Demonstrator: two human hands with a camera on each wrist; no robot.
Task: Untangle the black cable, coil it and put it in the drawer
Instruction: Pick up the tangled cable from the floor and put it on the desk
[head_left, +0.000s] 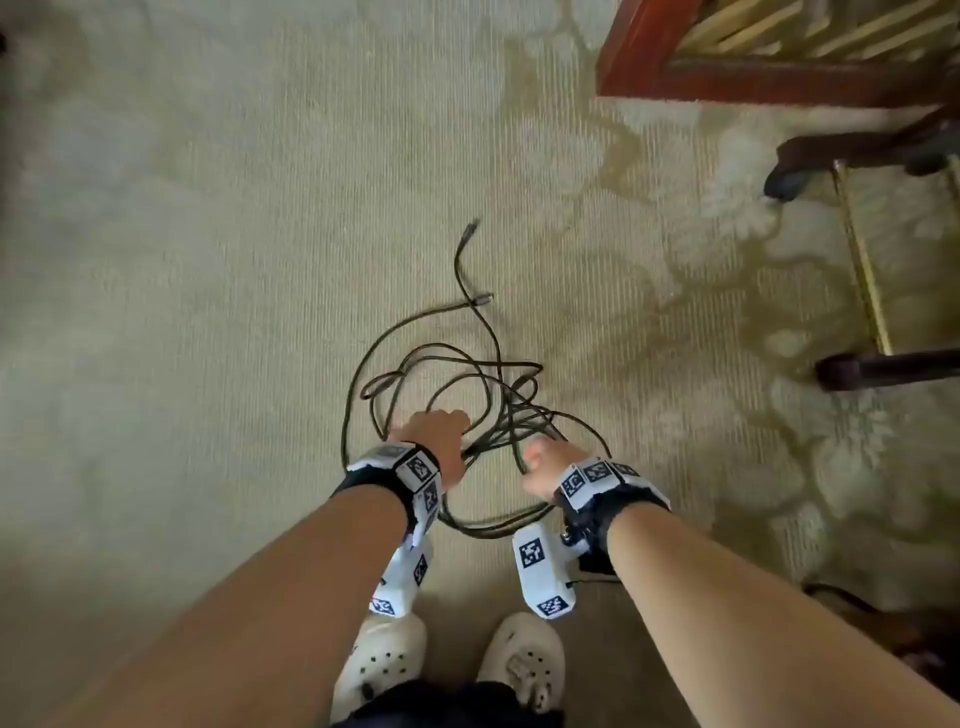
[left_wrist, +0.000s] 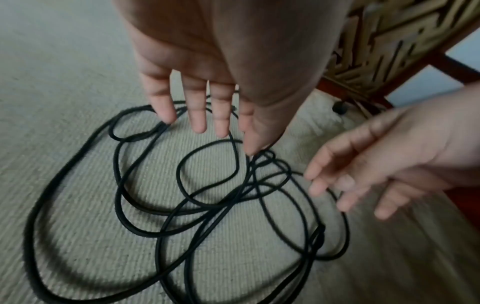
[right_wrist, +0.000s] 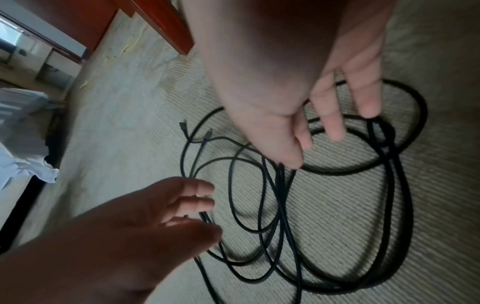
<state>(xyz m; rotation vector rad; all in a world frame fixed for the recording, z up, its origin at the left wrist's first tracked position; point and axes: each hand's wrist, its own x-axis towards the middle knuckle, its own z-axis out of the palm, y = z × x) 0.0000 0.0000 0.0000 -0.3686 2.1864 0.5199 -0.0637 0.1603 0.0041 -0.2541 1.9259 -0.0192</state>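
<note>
The black cable (head_left: 511, 415) lies in a loose tangle of loops on the beige carpet, its two plug ends (head_left: 472, 224) pointing away from me. Both my hands reach down over the tangle. The left wrist view shows my left hand (left_wrist: 223, 123) with straight, spread fingers just above the cable (left_wrist: 118, 191), the thumb tip at a knot of strands. My right hand (right_wrist: 330, 131) is also spread, its thumb and one finger touching strands of the cable (right_wrist: 406, 197) without curling round them. In the head view the left hand (head_left: 436, 431) and right hand (head_left: 543, 457) sit side by side. No drawer is in view.
Red-brown wooden furniture (head_left: 727, 78) stands at the far right. Dark chair legs with a brass bar (head_left: 862, 270) stand to the right of the cable. My feet in white clogs (head_left: 384, 660) are just behind the tangle. White cloth (right_wrist: 26, 164) lies off to one side.
</note>
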